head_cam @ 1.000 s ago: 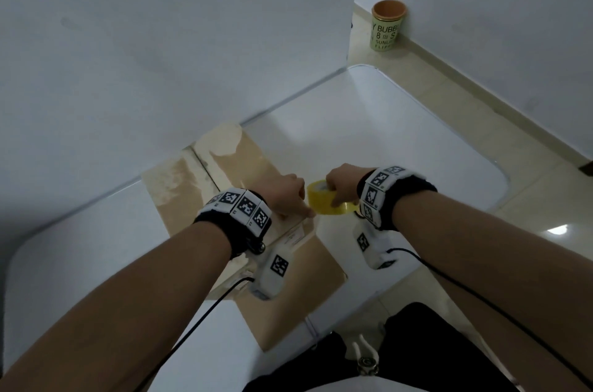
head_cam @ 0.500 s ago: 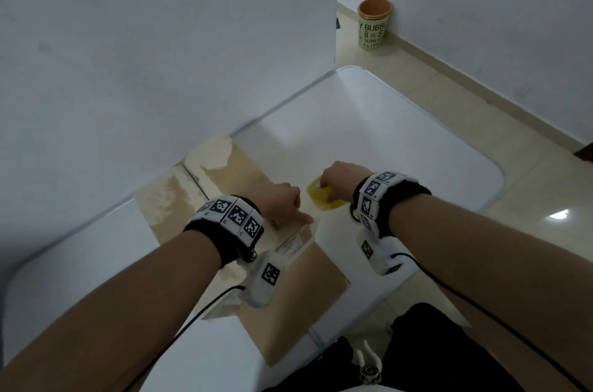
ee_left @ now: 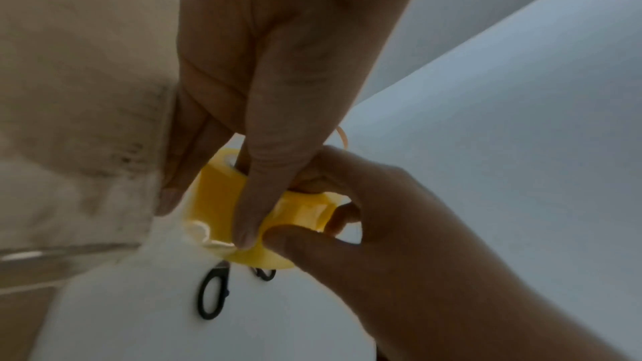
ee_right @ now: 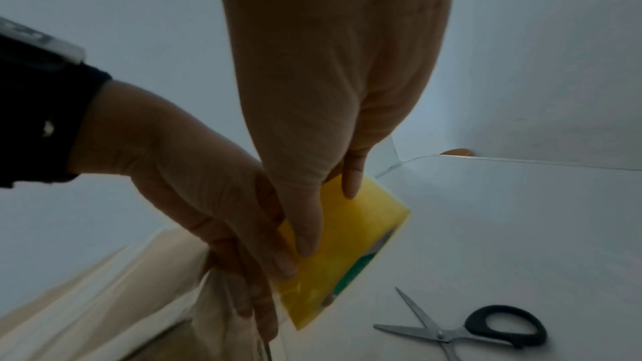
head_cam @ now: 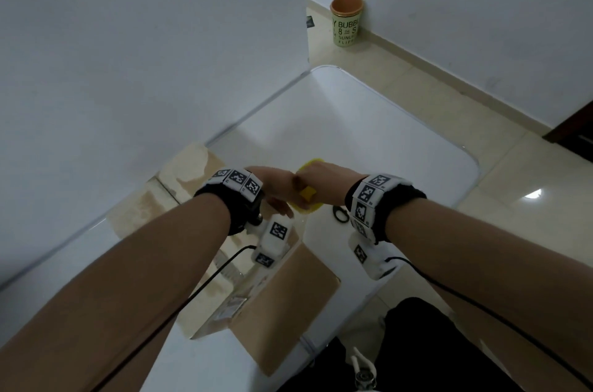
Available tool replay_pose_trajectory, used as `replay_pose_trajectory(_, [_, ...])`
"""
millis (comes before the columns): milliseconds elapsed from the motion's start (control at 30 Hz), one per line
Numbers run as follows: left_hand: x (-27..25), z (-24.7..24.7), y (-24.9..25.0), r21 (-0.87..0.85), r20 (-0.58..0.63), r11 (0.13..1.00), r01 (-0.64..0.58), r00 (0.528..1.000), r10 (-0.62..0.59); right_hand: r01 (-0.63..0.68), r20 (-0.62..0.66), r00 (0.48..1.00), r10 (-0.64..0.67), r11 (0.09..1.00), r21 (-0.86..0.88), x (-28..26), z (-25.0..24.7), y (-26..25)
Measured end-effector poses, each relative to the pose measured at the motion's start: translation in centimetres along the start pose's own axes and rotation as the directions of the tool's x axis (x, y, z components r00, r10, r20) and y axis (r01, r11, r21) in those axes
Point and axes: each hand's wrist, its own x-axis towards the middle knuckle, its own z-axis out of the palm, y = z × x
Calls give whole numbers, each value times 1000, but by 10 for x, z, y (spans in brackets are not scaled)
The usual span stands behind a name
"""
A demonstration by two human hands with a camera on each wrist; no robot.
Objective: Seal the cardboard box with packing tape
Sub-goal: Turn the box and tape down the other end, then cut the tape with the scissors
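The cardboard box (head_cam: pixel 288 302) lies on the white table (head_cam: pixel 369 141), its flaps closed and its top worn pale. Both hands meet just past its right edge around a yellow tape roll (head_cam: pixel 307 196). My left hand (head_cam: pixel 279 196) comes from the box side. In the left wrist view its thumb (ee_left: pixel 250 202) lies across the roll (ee_left: pixel 215 202), with another finger in the core. My right hand (head_cam: pixel 324 186) grips the roll (ee_right: pixel 347 257) from the other side, thumb (ee_right: pixel 305 229) on its outer face. I cannot make out a loose tape end.
Black-handled scissors (ee_right: pixel 486 328) lie open on the table right under the hands, seen also as scissors (head_cam: pixel 340 215) in the head view. A white wall panel (head_cam: pixel 160 55) stands close behind the box. An orange-rimmed bin (head_cam: pixel 346 22) sits on the floor beyond the table.
The roll has been lifted off the table and turned on edge between both hands. The left hand has closed in on it. The scissors have come into sight beneath.
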Motion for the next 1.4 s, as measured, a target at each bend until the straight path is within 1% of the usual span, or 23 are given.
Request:
replay_pose_trajectory(67, [2, 0, -3, -40, -38, 998, -39, 999, 37, 14, -50, 999, -9, 996, 84, -2, -1, 10])
replay_pose_trajectory(100, [4, -1, -6, -30, -64, 998, -55, 997, 53, 6, -123, 992, 18, 981, 193, -4, -2, 16])
replay_pose_trajectory(133, [6, -1, -8, -11, -81, 998, -67, 995, 66, -13, -227, 969, 93, 944, 331, -6, -3, 22])
replay_pose_trajectory(167, [8, -1, -10, -3, -92, 997, -74, 993, 74, -35, -341, 917, 208, 892, 450, -7, -2, 29])
replay_pose_trajectory(200, [9, -1, -11, -14, -94, 997, -80, 992, 78, -74, -411, 843, 347, 832, 549, -7, 2, 38])
replay_pose_trajectory(233, [11, 0, -11, -44, -92, 995, -88, 992, 84, -126, -421, 772, 476, 764, 633, -9, 7, 47])
replay_pose_trajectory(267, [11, 0, -11, -75, -89, 992, -101, 992, 94, -193, -380, 720, 581, 693, 695, -9, 16, 55])
replay_pose_trajectory(300, [12, 0, -12, -104, -89, 988, -117, 990, 108, -271, -313, 692, 651, 636, 723, -10, 27, 62])
replay_pose_trajectory(333, [12, 0, -12, -131, -91, 983, -132, 989, 120, -350, -240, 689, 684, 604, 716, -11, 39, 67])
replay_pose_trajectory(367, [12, 0, -13, -160, -99, 977, -141, 987, 127, -420, -174, 700, 692, 597, 684, -12, 52, 70])
replay_pose_trajectory(433, [13, -1, -15, -213, -107, 966, -143, 987, 123, -493, -92, 745, 660, 639, 591, -11, 74, 72])
replay_pose_trajectory(567, [12, -1, -16, -263, -114, 954, -146, 986, 120, -447, -72, 854, 515, 797, 405, 6, 98, 75])
replay_pose_trajectory(633, [13, -2, -16, -284, -111, 949, -140, 987, 113, -444, 18, 887, 462, 839, 314, 13, 106, 77])
replay_pose_trajectory(667, [14, -3, -17, -287, -103, 948, -138, 988, 113, -448, 73, 892, 446, 851, 273, 14, 110, 77])
replay_pose_trajectory(733, [15, -3, -19, -298, -87, 946, -128, 990, 107, -468, 120, 884, 453, 861, 199, 12, 121, 74])
replay_pose_trajectory(900, [15, -1, -20, -305, -111, 942, -139, 988, 110, -572, 47, 817, 574, 798, 189, 5, 136, 61])
replay_pose_trajectory(1000, [14, 0, -20, -307, -109, 941, -141, 988, 113, -572, 60, 820, 570, 807, 148, -1, 132, 64])
replay_pose_trajectory(1067, [13, 0, -19, -302, -114, 943, -143, 987, 113, -568, 78, 822, 564, 805, 173, -9, 126, 69])
replay_pose_trajectory(1233, [10, 1, -19, -299, -121, 941, -160, 984, 129, -594, 270, 804, 530, 734, 330, -33, 109, 70])
replay_pose_trajectory(1300, [8, 3, -17, -311, -108, 934, -174, 983, 147, -593, 403, 799, 446, 697, 404, -45, 105, 68])
replay_pose_trajectory(1333, [6, 4, -16, -313, -105, 933, -181, 982, 155, -599, 473, 789, 391, 659, 455, -51, 105, 67])
replay_pose_trajectory(1367, [6, 5, -15, -310, -107, 932, -189, 981, 163, -608, 528, 779, 338, 612, 505, -58, 106, 67])
replay_pose_trajectory(1400, [5, 5, -14, -307, -109, 931, -195, 979, 170, -609, 557, 775, 300, 588, 531, -64, 104, 66])
